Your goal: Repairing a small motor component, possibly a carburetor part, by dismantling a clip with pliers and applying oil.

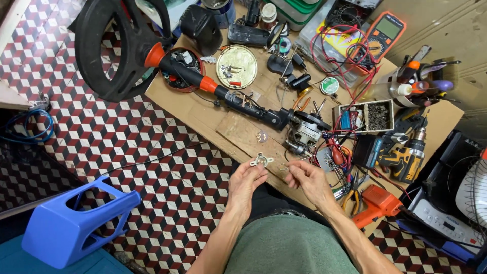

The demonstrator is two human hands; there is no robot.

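1. Left hand (245,183) pinches a small flat metal bracket (261,161) with lobed ears, held over the near edge of the wooden desk (203,114).
2. Right hand (310,181), just right, has fingertips closed on a thin wire (293,163).
3. Bare motor (306,133) sits just beyond.

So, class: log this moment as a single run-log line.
left hand: holds small metal bracket | right hand: pinches thin wire | wooden board | disassembled motor behind
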